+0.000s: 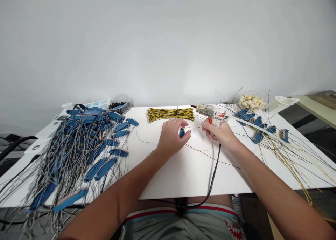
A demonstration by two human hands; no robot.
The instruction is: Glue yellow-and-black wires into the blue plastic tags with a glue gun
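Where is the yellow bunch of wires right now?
In the head view, the yellow and black wire bundle lies at the far middle of the white table, just beyond the left hand and left of the glue gun.

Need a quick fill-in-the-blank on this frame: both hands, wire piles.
1. The right hand grips a glue gun whose cord is ____ in colour.
2. The left hand pinches a small ____-coloured piece.
3. The bundle of yellow-and-black wires lies ____ the two hands, toward the wall.
4. The biggest heap of blue-tipped wires is on the table's ____ side.

Missing words: black; blue; beyond; left
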